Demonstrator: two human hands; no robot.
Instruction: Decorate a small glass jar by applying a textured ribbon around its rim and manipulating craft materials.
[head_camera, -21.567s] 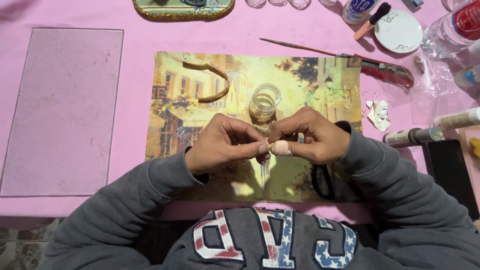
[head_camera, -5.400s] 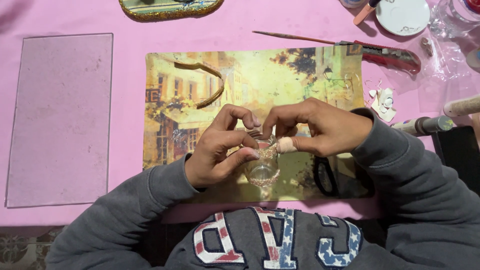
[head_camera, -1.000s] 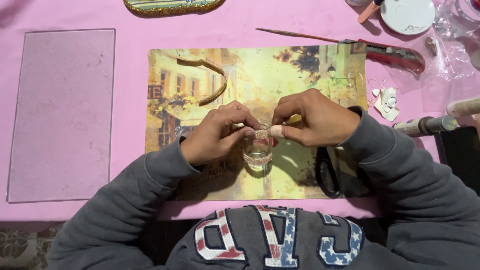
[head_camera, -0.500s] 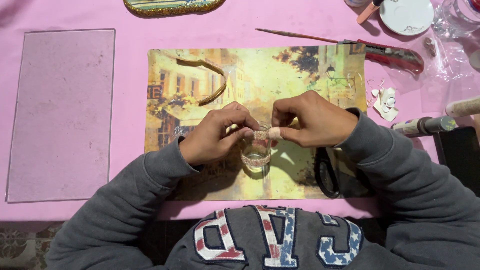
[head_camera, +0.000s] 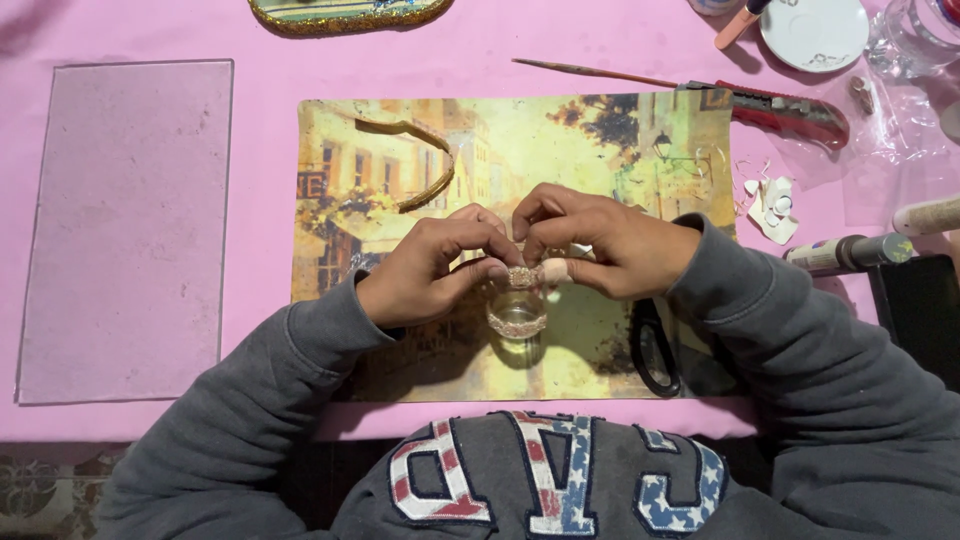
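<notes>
A small clear glass jar (head_camera: 517, 311) stands on a picture placemat (head_camera: 600, 150) in front of me. A glittery gold ribbon band (head_camera: 522, 277) runs around the jar's rim, and another around its lower part. My left hand (head_camera: 430, 268) pinches the band at the rim from the left. My right hand (head_camera: 600, 243) pinches it from the right, with a bandage on one fingertip. Both hands meet just above the jar.
A loose strip of gold ribbon (head_camera: 425, 160) curls on the placemat. Black scissors (head_camera: 655, 350) lie under my right wrist. A glass sheet (head_camera: 125, 220) lies at the left. A brush (head_camera: 590, 72), a red utility knife (head_camera: 785, 105), tubes (head_camera: 850, 250) and a white lid (head_camera: 812, 30) sit at the right.
Compared with a second ago my hands have barely shifted; they stay pinched on the ribbon at the jar's rim.
</notes>
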